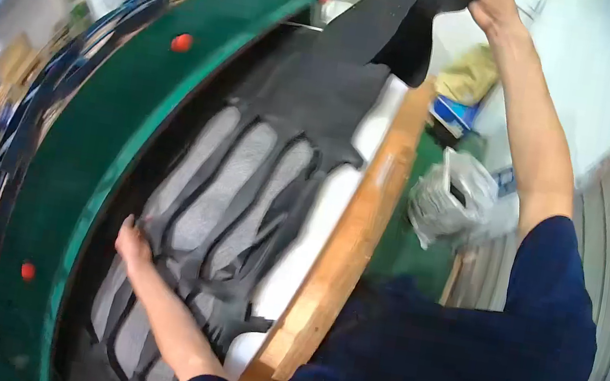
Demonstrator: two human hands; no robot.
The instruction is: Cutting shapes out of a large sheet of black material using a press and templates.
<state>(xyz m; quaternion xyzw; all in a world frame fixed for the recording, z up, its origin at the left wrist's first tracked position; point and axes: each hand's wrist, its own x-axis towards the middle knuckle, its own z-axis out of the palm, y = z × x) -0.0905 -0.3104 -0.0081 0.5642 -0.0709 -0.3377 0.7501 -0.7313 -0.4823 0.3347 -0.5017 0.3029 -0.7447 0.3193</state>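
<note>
On white table (312, 247): left hand (133, 243) presses flat on cut grey fabric (241, 188); right hand (494, 5), far right, grips lifted dark fabric sheet (395, 21).

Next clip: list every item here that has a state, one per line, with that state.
Dark fabric sheet: cut through with long slots, far end lifted off the bed, near part lying flat.
Grey cut pieces: lying flat in the slots.
Left hand: pressed down on the sheet.
Right hand: raised, grip closed on the sheet's far end.
Green machine: two red buttons showing; on or off cannot be told.
Clear plastic bag: crumpled, on the floor.
</note>
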